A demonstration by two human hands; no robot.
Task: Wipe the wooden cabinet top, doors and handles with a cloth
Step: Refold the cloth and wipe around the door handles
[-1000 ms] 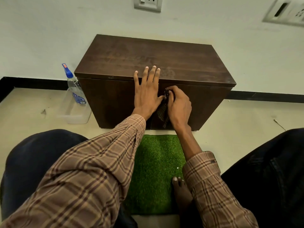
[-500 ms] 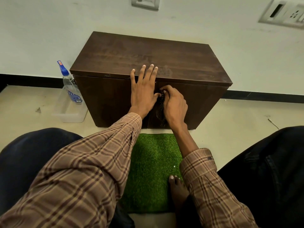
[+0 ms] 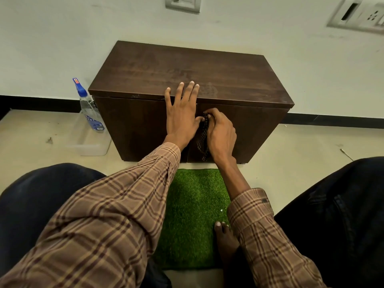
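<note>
A low dark wooden cabinet (image 3: 234,80) stands on the floor against the wall. My left hand (image 3: 181,113) lies flat and spread on the left door, its fingertips reaching over the front edge of the top. Just beside it, my right hand (image 3: 220,132) is closed around a dark checked cloth (image 3: 202,140) and presses it against the front where the two doors meet. The cloth hangs down between my hands. Any handle there is hidden behind my right hand and the cloth.
A spray bottle with a blue nozzle (image 3: 89,109) stands in a clear plastic tub (image 3: 91,146) left of the cabinet. A green grass mat (image 3: 193,206) lies before the cabinet, with a bare foot (image 3: 225,240) on it. My knees flank both sides.
My right hand with the cloth has shifted slightly along the door seam. My left hand stays flat on the door. The view has tilted a little.
</note>
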